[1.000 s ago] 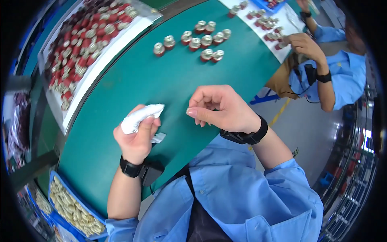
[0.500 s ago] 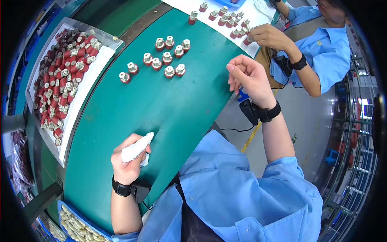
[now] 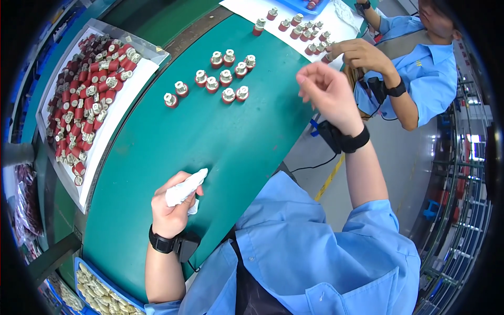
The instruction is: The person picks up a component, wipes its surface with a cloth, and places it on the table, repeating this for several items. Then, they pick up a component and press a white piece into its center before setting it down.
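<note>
My left grip (image 3: pixel 168 219) is closed around a crumpled white cloth (image 3: pixel 186 190), which pokes past my fingers above the near left part of the green table (image 3: pixel 236 136). My right grip (image 3: pixel 334 98) hovers by the table's right edge, fingers loosely curled with the thumb close to them; I cannot tell whether anything is pinched there. Across the table, beyond the cloth, eleven red-and-silver pieces (image 3: pixel 212 85) stand upright in a loose cluster. To the far left a tray (image 3: pixel 139 74) with a pale lining holds a tumbled heap (image 3: pixel 84 113) of similar ones, and a blue bin (image 3: pixel 80 286) of cream-coloured lumps (image 3: pixel 102 291) sits near left. Just past my right grip, a co-worker's hand (image 3: pixel 362 55) crowds that side, beside more pieces standing on a white sheet (image 3: pixel 247 9) at the far right. The pieces are short cylinders, matt red below, shiny and metallic above, narrowing to a neck; the cloth looks thin, soft and creased, the table top smooth and faintly glossy, the lumps rounded
</note>
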Tool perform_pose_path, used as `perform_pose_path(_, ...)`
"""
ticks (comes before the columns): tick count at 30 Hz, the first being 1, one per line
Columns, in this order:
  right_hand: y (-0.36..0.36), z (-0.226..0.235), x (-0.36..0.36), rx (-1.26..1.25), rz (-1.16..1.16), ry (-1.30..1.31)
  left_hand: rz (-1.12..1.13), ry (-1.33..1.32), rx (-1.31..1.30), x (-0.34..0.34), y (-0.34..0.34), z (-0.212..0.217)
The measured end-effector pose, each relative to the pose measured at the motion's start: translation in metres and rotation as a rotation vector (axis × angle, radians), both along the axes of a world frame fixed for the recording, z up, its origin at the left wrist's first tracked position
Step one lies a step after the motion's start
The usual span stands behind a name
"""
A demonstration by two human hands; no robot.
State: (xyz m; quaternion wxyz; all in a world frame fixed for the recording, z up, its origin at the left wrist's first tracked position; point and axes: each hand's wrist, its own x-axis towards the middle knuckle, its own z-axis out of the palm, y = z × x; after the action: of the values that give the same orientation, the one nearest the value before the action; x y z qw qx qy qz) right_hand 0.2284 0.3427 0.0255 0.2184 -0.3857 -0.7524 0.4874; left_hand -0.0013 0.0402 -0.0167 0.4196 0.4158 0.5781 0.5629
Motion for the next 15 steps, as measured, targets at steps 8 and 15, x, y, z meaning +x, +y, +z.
perform_pose_path(8, 0.072, 0.028, -0.078, 0.421, 0.055, -0.344, -0.015, -0.008, 0.012, -0.001, 0.000, -0.002)
perform_pose_path(15, 0.097, 0.008, -0.120, -0.205, -0.078, -0.213, -0.022, 0.026, -0.011, -0.003, -0.002, -0.003)
